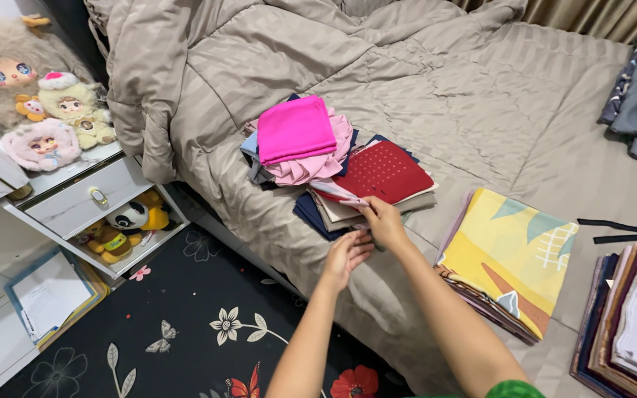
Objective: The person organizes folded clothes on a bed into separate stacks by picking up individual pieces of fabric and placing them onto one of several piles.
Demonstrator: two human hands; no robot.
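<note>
Plush dolls (57, 118) sit on a white nightstand (82, 195) left of the bed (481, 96). Yellow patterned folded cloth (510, 250) tops a stack at right. Dark floral rug (186, 324) covers the floor.

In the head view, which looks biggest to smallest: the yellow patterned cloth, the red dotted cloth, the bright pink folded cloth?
1. Yellow patterned cloth, though it lies nearer the camera.
2. Red dotted cloth and bright pink folded cloth look alike; no ranking.

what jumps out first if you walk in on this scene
The bright pink folded cloth tops a loose heap of fabrics in the middle of the beige quilt. Both hands, left hand and right hand, meet at that heap's near edge. A yellow patterned fabric stack lies to the right, and plush dolls sit on the white cabinet at left.
</note>
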